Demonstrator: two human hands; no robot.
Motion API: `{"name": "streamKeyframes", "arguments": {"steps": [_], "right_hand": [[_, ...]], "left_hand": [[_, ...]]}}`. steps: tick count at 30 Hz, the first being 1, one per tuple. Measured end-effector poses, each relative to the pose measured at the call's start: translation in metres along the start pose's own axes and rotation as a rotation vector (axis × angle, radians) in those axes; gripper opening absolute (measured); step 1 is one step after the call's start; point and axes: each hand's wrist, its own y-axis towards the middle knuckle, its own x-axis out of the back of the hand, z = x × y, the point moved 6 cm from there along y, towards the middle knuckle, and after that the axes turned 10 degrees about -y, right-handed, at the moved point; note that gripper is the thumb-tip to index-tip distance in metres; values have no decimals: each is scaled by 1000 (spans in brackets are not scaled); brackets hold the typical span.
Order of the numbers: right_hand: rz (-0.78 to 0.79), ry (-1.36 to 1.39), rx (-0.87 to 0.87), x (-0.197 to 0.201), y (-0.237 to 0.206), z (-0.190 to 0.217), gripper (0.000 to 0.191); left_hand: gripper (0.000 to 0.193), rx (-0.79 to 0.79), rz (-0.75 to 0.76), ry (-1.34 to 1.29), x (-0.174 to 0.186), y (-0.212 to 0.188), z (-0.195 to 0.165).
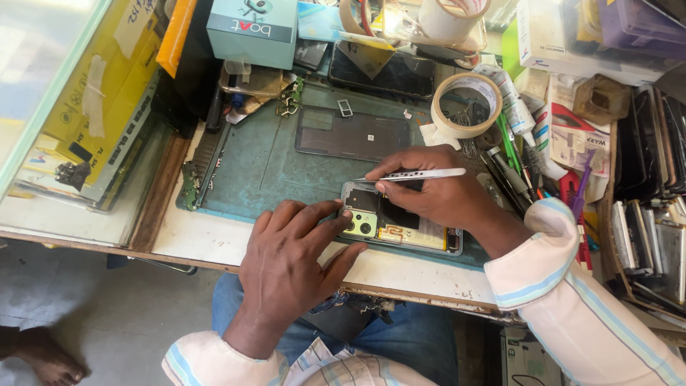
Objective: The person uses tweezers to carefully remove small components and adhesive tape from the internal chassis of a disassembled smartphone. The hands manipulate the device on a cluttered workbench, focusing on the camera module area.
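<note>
- Head view: opened smartphone with pale green camera block, back cover off [400, 229], lies flat at near edge of teal rubber work mat [250, 171], long axis running left-right, camera end to the left.
- Left hand [289, 261] rests on the phone's left end, fingers spread & pressing down by the camera block; loose hold, not clenched, pinning rather than gripping.
- Right hand [436, 189] pinches slim silver metal tweezers [418, 174] betw. thumb & fingers; tool lies near parallel to phone's long axis, tip pointing left, just above the phone's far edge.
- Key relation: tweezers tip sits just far of & over the phone's left half, right hand nearer the open internals; left hand only steadies.
- Farther on the mat: dark grey flat back panel [354, 134]; tan roll of tape [466, 105] to its right, w/ clutter of tools beside.
</note>
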Motion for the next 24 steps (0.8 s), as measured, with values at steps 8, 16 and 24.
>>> {"name": "streamKeyframes", "arguments": {"steps": [8,16,24], "right_hand": [[26,101,-145,-1,0,-13,12],[0,80,-22,1,0,-8,12],[11,100,-83,-1,-1,-14,13]], "left_hand": [[37,10,-12,8,0,0,0],[34,14,-24,3,0,0,1],[35,19,-12,13,-3,0,3]]}}
